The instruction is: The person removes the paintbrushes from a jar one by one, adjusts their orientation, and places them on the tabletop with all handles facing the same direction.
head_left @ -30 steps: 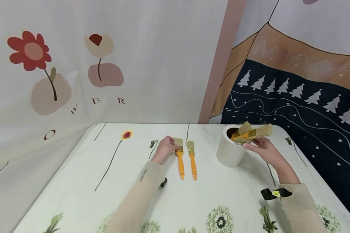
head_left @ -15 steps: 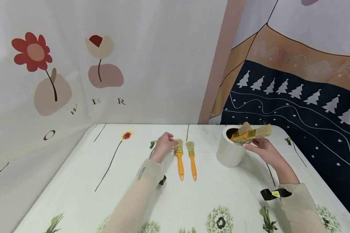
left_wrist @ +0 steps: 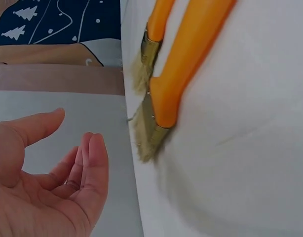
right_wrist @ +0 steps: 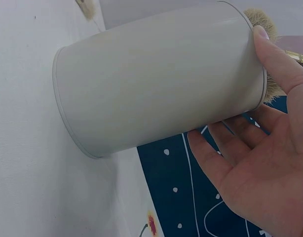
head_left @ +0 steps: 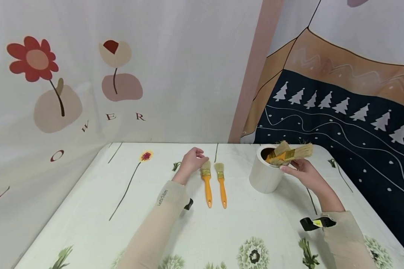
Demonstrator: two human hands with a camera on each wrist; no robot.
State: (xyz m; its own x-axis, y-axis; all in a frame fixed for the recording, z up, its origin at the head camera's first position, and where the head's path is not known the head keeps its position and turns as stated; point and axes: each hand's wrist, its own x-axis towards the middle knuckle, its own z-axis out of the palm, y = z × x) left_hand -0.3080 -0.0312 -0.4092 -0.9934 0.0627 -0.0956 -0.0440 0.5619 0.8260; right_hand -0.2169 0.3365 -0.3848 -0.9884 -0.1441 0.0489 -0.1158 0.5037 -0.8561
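A white canister (head_left: 266,177) stands upright on the surface (head_left: 249,220), upturned brushes (head_left: 302,151) leaning from its mouth. The person's right hand (head_left: 304,173) holds the canister's right side, thumb pressed at the rim, fingers against the wall. 2 orange-handled brushes lie left of the canister: the narrower brush (head_left: 222,188) nearer it, the wider brush (head_left: 207,188) farther. Beyond that, the left hand (head_left: 190,163) hovers just beside the bristles, thumb spread from loosely bent fingers, gripping nothing.
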